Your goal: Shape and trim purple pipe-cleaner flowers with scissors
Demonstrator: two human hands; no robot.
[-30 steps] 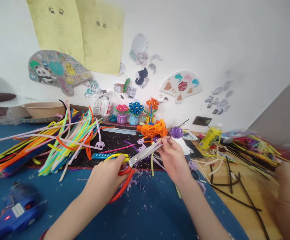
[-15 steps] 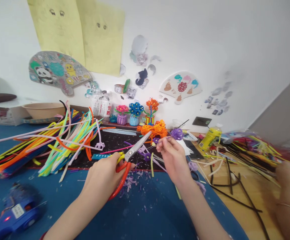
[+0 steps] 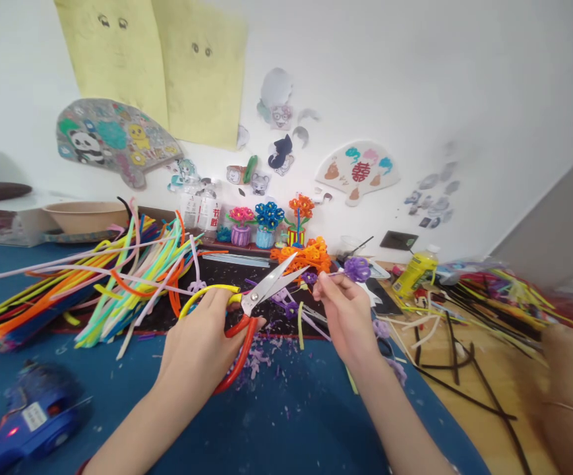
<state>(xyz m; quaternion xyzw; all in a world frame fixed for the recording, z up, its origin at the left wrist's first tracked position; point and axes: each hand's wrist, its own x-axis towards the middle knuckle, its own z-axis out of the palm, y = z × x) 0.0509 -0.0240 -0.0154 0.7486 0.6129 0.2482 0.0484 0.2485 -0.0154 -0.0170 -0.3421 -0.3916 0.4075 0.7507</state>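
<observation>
My left hand (image 3: 202,340) is closed around the handles of a pair of scissors (image 3: 252,298), one handle yellow and one red. Their blades stand apart and point up and to the right, toward my other hand. A purple pipe-cleaner flower (image 3: 357,268) is pinched by its thin stem between the fingertips of my right hand (image 3: 343,313). The blade tips are a short way left of those fingertips. Behind the blades lies a pile of orange pipe-cleaner flowers (image 3: 310,254). Purple fluff scraps (image 3: 256,359) are scattered below the scissors.
Bundles of coloured pipe cleaners (image 3: 132,277) spread over the left side. A blue glue gun (image 3: 33,415) with a red light lies front left. Small potted flowers (image 3: 266,227) line the wall. At right are a yellow bottle (image 3: 416,272), black strips (image 3: 488,396) and another person's hand (image 3: 568,369).
The scissor blades have opened apart, and the yellow handle has swung out to the left. My right hand and the purple flower have shifted slightly right. The other person's hand has moved slightly.
</observation>
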